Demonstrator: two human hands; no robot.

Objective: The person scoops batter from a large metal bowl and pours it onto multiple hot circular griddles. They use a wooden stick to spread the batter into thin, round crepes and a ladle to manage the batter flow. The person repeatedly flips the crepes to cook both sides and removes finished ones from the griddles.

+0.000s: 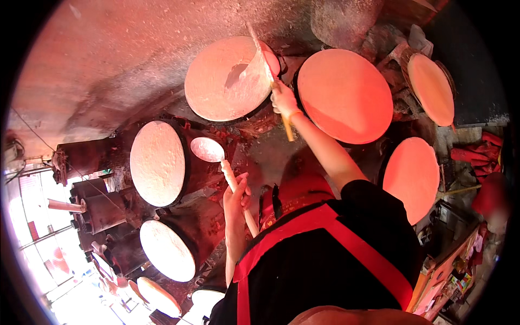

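My right hand (pixel 284 99) grips the yellowish handle (pixel 288 129) of a long, thin stick-like tool (pixel 256 40). The tool reaches across a round griddle (pixel 262 106) covered by a pale, thin sheet (pixel 209 87). Part of the sheet is raised along the tool, and a darker patch (pixel 236 75) shows beside this fold. Lower down, my left hand (pixel 235 197) is closed around the wooden handle (pixel 229 174) of a ladle (pixel 207 149). The ladle's bowl is coated pale and sits apart from the griddles.
More round griddles with pale layers surround me, including one to the right (pixel 345 95) and one to the left (pixel 157 163). Dark cylinders (pixel 103 211) stand at far left. A wall (pixel 113 48) rises beyond. Clutter lines a wooden structure (pixel 443 268) at lower right.
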